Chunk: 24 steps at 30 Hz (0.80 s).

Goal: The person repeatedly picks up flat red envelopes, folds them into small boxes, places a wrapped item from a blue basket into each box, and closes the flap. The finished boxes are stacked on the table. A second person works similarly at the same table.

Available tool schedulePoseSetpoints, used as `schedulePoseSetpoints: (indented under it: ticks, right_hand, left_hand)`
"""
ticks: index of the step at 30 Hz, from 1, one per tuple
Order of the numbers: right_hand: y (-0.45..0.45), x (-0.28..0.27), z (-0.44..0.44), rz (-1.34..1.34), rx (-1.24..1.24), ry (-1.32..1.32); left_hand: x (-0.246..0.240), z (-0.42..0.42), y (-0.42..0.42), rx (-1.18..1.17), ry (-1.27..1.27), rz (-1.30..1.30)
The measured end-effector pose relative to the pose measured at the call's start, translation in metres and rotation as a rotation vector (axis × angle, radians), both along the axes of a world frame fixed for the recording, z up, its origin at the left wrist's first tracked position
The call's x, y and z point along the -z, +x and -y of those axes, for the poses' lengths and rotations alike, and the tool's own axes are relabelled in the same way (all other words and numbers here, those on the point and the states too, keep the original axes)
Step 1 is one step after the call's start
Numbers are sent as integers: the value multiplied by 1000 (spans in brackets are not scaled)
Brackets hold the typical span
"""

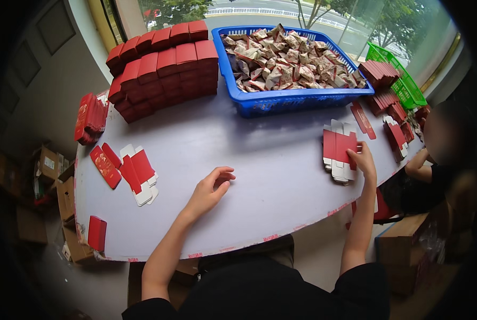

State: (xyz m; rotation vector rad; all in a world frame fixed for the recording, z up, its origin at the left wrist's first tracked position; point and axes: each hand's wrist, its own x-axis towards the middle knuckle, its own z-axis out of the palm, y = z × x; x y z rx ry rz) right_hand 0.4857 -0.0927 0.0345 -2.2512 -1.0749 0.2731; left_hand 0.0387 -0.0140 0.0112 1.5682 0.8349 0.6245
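My right hand [364, 162] is at a small stack of flat, unfolded red-and-white carton blanks [334, 148] on the right of the table. Its thumb lies on the red face of the top blank, with the fingers at the right edge. Over the middle of the white tabletop [258, 200], my left hand [211, 190] holds nothing; its fingers are loosely curled and apart from the thumb. To the left lie more flat carton blanks [139, 172], beside red printed pieces [105, 167]. One folded red box [97, 233] sits near the table's left front edge.
Folded red boxes [162, 76] stand stacked at the back left. A blue plastic basket [302, 98] holds many small wrapped packets [290, 60]. Red printed cartons [89, 118] are piled at the far left. Beyond more red cartons [380, 74], a green basket [406, 84] stands near another person [442, 160].
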Motion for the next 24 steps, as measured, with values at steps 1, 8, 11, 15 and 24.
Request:
schedulePoseSetpoints:
  ticks: [1,8,11,15,24]
  right_hand:
    - [-7,-4,-1,125,-25,116]
    - [-166,-81,-30,128,-433,618]
    - [-248,-58,-48,221,-918,675]
    - [-308,-22,-49,149,-1116,796]
    - [-323,-13,-54,227,-1152,805]
  left_hand:
    - [0,0,-1,-2,-5,11]
    - [-3,8,3,-13,-45,127]
    - [3,24,13,-189,173,439]
    - [-4,21,11,-360,37,799]
    - [-5,33,6,-440,223,704]
